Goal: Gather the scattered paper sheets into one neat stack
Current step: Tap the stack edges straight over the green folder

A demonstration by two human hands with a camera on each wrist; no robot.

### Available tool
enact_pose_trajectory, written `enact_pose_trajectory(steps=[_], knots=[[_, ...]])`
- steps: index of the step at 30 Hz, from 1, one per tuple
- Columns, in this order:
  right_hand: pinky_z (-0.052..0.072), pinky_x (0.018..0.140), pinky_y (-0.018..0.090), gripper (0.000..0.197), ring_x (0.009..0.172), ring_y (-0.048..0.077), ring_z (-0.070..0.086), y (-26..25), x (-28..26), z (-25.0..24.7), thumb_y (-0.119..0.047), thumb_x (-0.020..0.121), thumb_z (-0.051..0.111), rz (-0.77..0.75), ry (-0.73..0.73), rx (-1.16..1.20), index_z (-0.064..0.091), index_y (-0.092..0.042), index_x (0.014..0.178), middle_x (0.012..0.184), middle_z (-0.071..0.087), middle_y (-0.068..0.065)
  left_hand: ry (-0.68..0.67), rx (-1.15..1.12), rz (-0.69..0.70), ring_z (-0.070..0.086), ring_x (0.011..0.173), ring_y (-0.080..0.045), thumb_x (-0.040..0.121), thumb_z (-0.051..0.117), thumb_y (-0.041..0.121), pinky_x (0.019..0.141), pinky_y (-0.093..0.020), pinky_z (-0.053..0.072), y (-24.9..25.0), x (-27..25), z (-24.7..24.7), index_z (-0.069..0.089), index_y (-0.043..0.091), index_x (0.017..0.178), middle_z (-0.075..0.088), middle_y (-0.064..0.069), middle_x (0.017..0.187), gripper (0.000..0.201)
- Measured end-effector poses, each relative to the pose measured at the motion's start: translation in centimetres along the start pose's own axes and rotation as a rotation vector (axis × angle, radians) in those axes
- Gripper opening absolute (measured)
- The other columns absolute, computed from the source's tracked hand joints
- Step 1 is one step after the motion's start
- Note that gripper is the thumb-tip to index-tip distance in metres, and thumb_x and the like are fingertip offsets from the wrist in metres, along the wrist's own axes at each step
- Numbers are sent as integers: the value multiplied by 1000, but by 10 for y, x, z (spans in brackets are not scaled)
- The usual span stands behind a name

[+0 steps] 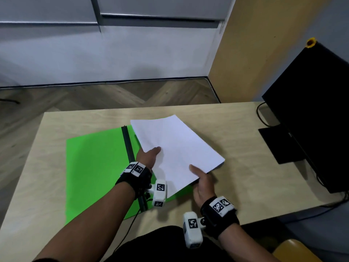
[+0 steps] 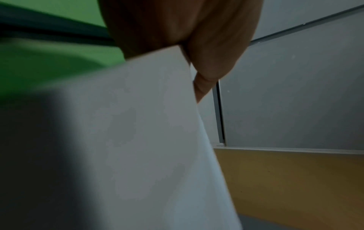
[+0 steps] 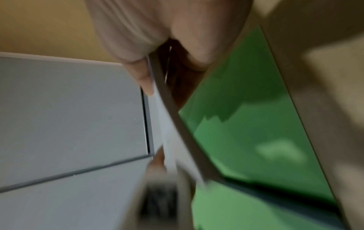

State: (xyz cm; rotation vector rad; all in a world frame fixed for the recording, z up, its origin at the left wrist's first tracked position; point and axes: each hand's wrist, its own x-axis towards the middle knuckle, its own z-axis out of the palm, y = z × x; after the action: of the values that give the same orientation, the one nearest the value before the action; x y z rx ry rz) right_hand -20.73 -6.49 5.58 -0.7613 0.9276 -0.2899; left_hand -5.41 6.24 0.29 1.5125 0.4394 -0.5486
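Note:
A stack of white paper sheets (image 1: 175, 148) is held tilted above the open green folder (image 1: 94, 167) on the wooden table. My left hand (image 1: 149, 155) pinches its left edge, thumb on top. My right hand (image 1: 200, 176) grips the near right edge, thumb on top and fingers below. In the left wrist view the paper (image 2: 138, 140) fills the lower middle under my thumb (image 2: 212, 62). The right wrist view is blurred; it shows the stack's edge (image 3: 169, 109) between my thumb and fingers, above the green folder (image 3: 246, 124).
The folder has a black spine (image 1: 128, 142) down its middle. A black monitor (image 1: 311, 110) with stand and cables occupies the table's right side. The light wooden table (image 1: 245, 138) lies bare between paper and monitor. A cable (image 1: 130, 227) trails off the near edge.

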Motion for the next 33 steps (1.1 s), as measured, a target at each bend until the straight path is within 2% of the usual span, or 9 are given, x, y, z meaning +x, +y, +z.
enact_pose_trajectory(steps=[4,7,13,18,22,24,27,30,33], knots=[[48,87,41,51,93,33,65,-25,27,-42,-30,77,65,136,-45,235,62,1,117,108,68,19,-29,174,39,69,91,-31,71,80,24,82,-42,56,1,3,-21,67,16,114,71,-10,106,46],[49,84,40,62,98,32,64,-32,50,-64,-54,85,59,278,-36,-6,64,0,115,110,68,21,-49,320,16,69,90,-30,73,81,26,82,-41,56,-24,14,-42,68,14,116,72,-11,109,47],[55,68,32,48,76,29,69,8,64,-46,-31,80,76,423,-148,-796,67,4,113,100,71,18,28,595,66,64,105,-31,81,76,32,87,-34,50,-69,5,-52,60,16,128,68,-11,118,52],[55,92,38,53,92,23,70,36,75,-35,-29,48,83,299,-254,-1075,75,-6,95,102,75,6,-35,599,135,65,94,-25,81,74,32,85,-35,52,-70,2,-56,58,20,126,70,-8,112,50],[55,90,48,48,96,37,69,7,62,-24,-4,56,75,262,-257,-896,70,4,103,107,72,19,-112,429,294,69,98,-18,71,72,50,90,-44,55,-52,-6,-61,57,35,124,72,6,109,57],[54,89,55,55,95,41,68,-13,55,-10,1,52,70,173,-277,-730,67,4,106,104,72,22,-158,327,406,69,102,-13,73,73,49,90,-38,55,-25,-17,-56,56,32,128,71,9,113,60],[55,74,42,40,77,34,63,-46,47,20,3,48,71,-22,-225,-550,68,5,88,78,68,20,-236,160,557,69,101,-11,74,75,42,87,-28,55,24,-35,-40,57,15,128,71,3,113,63],[49,57,24,19,60,19,58,-72,39,53,11,58,67,-256,-55,-458,66,-4,70,57,63,0,-287,-22,554,68,93,-14,69,80,27,85,-29,55,60,-50,-21,61,4,118,73,-1,105,58],[44,48,15,32,45,1,54,-81,36,68,21,67,61,-428,33,-368,60,-10,62,47,60,-14,-254,-97,513,63,77,-16,51,80,8,76,-35,54,78,-55,-8,70,14,91,73,5,84,41]])
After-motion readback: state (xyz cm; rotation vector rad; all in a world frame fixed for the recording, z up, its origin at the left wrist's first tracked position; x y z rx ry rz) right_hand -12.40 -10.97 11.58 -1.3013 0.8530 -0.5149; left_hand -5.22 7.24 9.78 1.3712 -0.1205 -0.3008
